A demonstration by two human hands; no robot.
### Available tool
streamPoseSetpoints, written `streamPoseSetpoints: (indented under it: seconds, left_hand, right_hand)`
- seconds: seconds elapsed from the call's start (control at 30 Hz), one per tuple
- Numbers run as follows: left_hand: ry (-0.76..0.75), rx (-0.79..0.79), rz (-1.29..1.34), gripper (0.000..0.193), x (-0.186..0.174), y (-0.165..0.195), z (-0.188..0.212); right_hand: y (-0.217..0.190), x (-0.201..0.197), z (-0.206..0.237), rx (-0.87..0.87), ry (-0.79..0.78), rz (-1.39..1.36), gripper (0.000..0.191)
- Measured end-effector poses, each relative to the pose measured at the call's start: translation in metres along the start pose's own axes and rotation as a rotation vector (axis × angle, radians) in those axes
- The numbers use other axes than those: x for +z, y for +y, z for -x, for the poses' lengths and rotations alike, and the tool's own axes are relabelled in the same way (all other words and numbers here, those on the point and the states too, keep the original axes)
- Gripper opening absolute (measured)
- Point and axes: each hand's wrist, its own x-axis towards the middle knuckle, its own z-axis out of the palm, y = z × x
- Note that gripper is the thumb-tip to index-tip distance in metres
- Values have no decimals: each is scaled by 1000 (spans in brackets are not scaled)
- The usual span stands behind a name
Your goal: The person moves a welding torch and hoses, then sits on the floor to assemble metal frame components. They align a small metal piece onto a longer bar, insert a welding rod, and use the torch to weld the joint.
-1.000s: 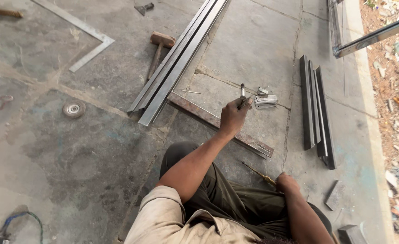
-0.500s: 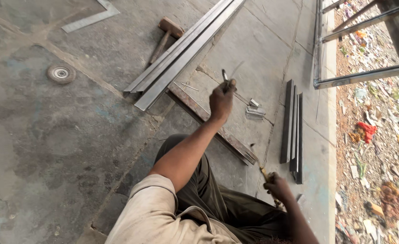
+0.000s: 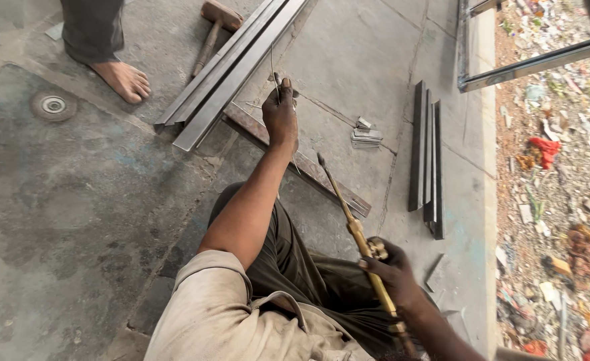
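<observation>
**Torch and filler rod positioned over the flat bar**

I am sitting on the grey concrete floor (image 3: 74, 220), so all stock is lying within arm's reach. The long grey steel angle sections (image 3: 231, 70) are lying diagonally ahead of me, stacked alongside each other, with the wooden-handled hammer (image 3: 214, 27) just beyond them. The dark steel bars bundled side by side (image 3: 426, 157) are resting to my right, near the floor's edge. The rusty brown flat steel bar (image 3: 295, 160) is running obliquely from under the angle sections toward my knee, placing it directly below both tools. A small stack of short bright metal offcuts (image 3: 366, 134) is lying between the flat bar and the bundle.

My right hand (image 3: 392, 274) is wrapping closed around the long brass torch (image 3: 351, 224), its dark tip angling toward the flat bar. My left hand (image 3: 280, 113) is extended forward, fingers pinching together on the thin steel wire rod (image 3: 273, 70), which is standing nearly upright above the flat bar's far end.

Compared with half a second earlier, the torch is showing fully and sitting higher, and my left hand is holding much the same grip on the rod. A bystander's bare foot (image 3: 124, 79) is now appearing beside the round metal floor drain (image 3: 53, 105).
</observation>
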Motion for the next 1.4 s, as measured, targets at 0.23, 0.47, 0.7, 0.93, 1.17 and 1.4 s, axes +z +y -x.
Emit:
streamPoseSetpoints:
  seconds: [0.23,0.47,0.7,0.93,1.17,1.4]
  left_hand:
    - [47,-12,-301,42,-7,-15,2]
    - [-397,-45,-313,35,15,-81,23]
    - [-575,267,-720,32,20,-102,41]
    - [-629,408,-1114,32,8,-128,29]
    - [-891,288,-1202,43,19,-154,50]
    - [-1086,388,-1537,45,28,-146,70]
  right_hand:
    - [27,31,-75,245,186,-626,24]
    - [62,-53,-93,-118,91,-1015,19]
    - [67,-23,-80,-24,165,-414,60]
    - [59,-3,-65,-23,167,13,56]
    - [55,-1,-51,-229,118,78,58]
    - [54,6,-45,-246,163,109,58]
